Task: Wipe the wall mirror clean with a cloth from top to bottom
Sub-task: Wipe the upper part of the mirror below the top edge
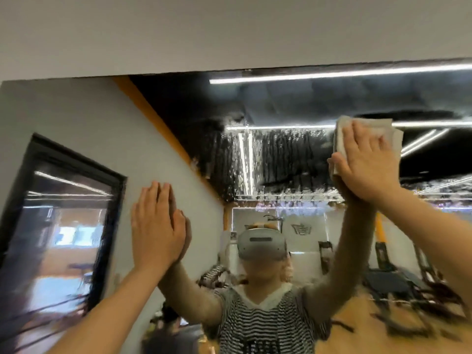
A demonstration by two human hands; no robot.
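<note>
Right hand [367, 164] raised high, fingers straight, its grip released and pressing flat a folded white cloth [367, 129] against the wall mirror [281, 103]. The cloth lies under the palm and fingers, near the mirror's top edge. Wet streaks and droplets [275, 162] cover the glass to the left of that grip. Left hand [157, 226], lower, rests flat on the glass, fingers straight, grip released, holding nothing.
</note>
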